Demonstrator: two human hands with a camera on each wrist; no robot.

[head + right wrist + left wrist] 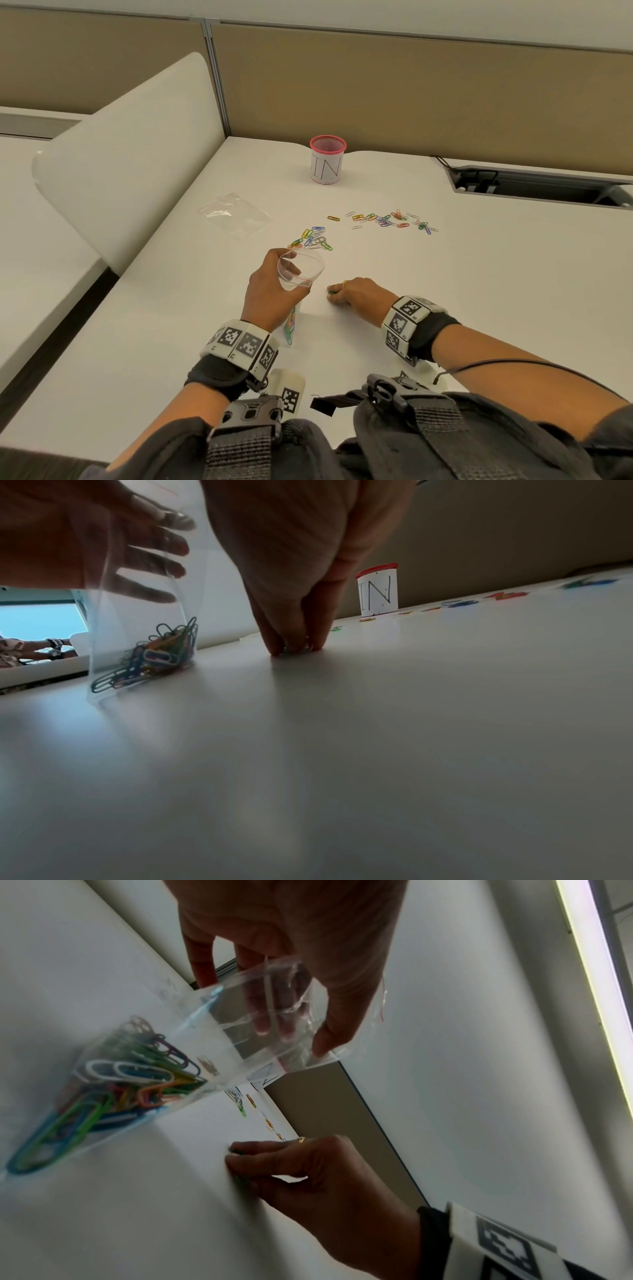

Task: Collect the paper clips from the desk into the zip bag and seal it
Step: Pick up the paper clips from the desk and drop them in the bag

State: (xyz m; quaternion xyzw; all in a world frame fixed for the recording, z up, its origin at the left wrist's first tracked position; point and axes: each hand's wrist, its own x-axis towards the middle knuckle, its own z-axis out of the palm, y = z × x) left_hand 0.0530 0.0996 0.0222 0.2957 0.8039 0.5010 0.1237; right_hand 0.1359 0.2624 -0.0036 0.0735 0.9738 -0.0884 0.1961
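Left hand (pixel 270 291) holds the zip bag (pixel 299 270) open-mouthed (clips inside); right hand (pixel 356 291) pinches a green paper clip (pixel 331 292) on the desk (pixel 479 291) near its front edge.

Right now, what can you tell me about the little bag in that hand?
The zip bag is clear, thin plastic with a red line at its mouth. The left hand holds the mouth wide open and the bag upright, its bottom resting on the desk. Colourful paper clips lie heaped inside at the bottom.
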